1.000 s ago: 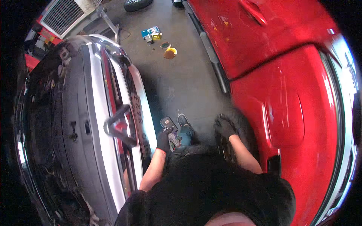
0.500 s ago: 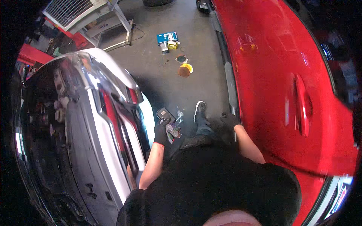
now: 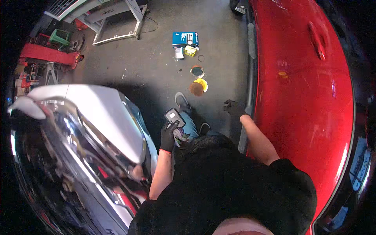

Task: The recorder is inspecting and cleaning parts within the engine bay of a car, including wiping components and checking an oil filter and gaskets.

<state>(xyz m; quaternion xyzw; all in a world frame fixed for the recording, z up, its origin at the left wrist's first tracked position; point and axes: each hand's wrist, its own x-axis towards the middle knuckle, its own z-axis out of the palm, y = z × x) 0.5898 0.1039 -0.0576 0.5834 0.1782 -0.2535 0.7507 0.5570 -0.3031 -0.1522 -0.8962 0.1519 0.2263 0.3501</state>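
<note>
My left hand (image 3: pixel 169 136), in a black glove, grips a small dark handheld device (image 3: pixel 174 116) with a pale screen, held out in front of my waist beside the silver car (image 3: pixel 98 121). A bunched rag shows just under that hand. My right hand (image 3: pixel 234 107), also black-gloved, hangs free near the lower edge of the red car (image 3: pixel 305 98), fingers loosely apart and holding nothing. My feet in grey shoes stand on the concrete floor between the two cars.
On the floor ahead lie a blue box (image 3: pixel 185 39), a small yellow item (image 3: pixel 190 51), a round lid (image 3: pixel 197 71) and a yellow and brown disc (image 3: pixel 199 86). A metal frame stand (image 3: pixel 117 19) and red equipment (image 3: pixel 49 56) sit at the back left.
The view has swung as I moved forward between the cars. My left hand has lifted the device higher, and my right hand has moved away from the red car's wheel area.
</note>
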